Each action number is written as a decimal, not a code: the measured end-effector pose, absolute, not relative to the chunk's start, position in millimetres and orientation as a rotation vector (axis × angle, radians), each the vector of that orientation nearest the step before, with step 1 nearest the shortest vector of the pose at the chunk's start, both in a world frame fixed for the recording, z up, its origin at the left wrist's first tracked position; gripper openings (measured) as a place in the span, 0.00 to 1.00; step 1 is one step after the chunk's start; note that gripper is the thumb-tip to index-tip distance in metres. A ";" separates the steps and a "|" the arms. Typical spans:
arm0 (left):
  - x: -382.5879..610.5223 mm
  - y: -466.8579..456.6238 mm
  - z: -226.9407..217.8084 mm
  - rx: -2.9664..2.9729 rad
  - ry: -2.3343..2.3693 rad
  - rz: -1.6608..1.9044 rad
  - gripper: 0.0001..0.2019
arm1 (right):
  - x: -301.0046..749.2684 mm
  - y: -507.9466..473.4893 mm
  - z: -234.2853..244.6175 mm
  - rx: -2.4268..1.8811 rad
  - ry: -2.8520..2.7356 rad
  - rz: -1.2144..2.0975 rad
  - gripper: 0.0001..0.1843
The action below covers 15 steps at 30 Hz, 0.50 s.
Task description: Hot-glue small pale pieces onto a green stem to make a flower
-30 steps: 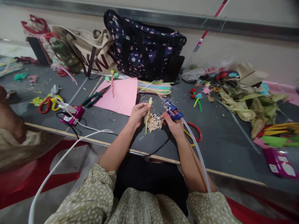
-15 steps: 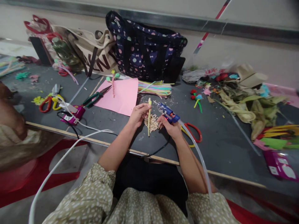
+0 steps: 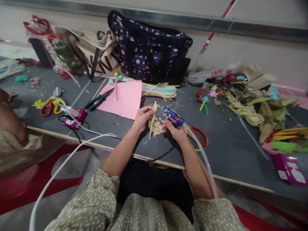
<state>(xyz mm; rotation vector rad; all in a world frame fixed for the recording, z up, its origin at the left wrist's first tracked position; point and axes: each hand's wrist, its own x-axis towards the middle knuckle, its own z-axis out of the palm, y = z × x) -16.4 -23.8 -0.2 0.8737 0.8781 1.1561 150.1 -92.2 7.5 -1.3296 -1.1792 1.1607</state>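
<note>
My left hand (image 3: 143, 118) pinches a yellow-green pipe cleaner (image 3: 152, 124) near its top, where a small pale tip shows. In my right hand (image 3: 175, 131) is a blue hot glue gun (image 3: 172, 116), with a long translucent glue stick (image 3: 204, 157) trailing from its back. The gun's nozzle points at the upper end of the pipe cleaner, very close to it; whether they touch I cannot tell. Below, between both hands, lies a pile of short cream-coloured pieces (image 3: 157, 127). Scissors (image 3: 201, 136) with red and yellow handles rest beside my right wrist, partly hidden by it.
A pink sheet (image 3: 127, 101), green-handled pliers (image 3: 98, 99) and a bundle of pipe cleaners (image 3: 161, 91) lie beyond my hands. Bags (image 3: 149, 48) stand along the wall. Dry husks (image 3: 250, 109) are on the right. A white cable (image 3: 72, 154) crosses the left table edge; another person's arm (image 3: 12, 118) is at far left.
The pipe cleaner has tilted, its top moving right towards the nozzle and its lower end swinging left. My right hand with the glue gun has stayed nearly in place.
</note>
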 end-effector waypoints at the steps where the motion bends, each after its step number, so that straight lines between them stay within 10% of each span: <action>1: -16.5 -23.7 -0.4 0.878 0.875 1.154 0.14 | 150.3 -92.2 6.9 -1.328 -1.179 1.163 0.24; 15: -17.1 -24.3 -1.5 0.903 0.874 1.146 0.13 | 151.5 -92.4 11.9 -1.370 -1.250 1.128 0.25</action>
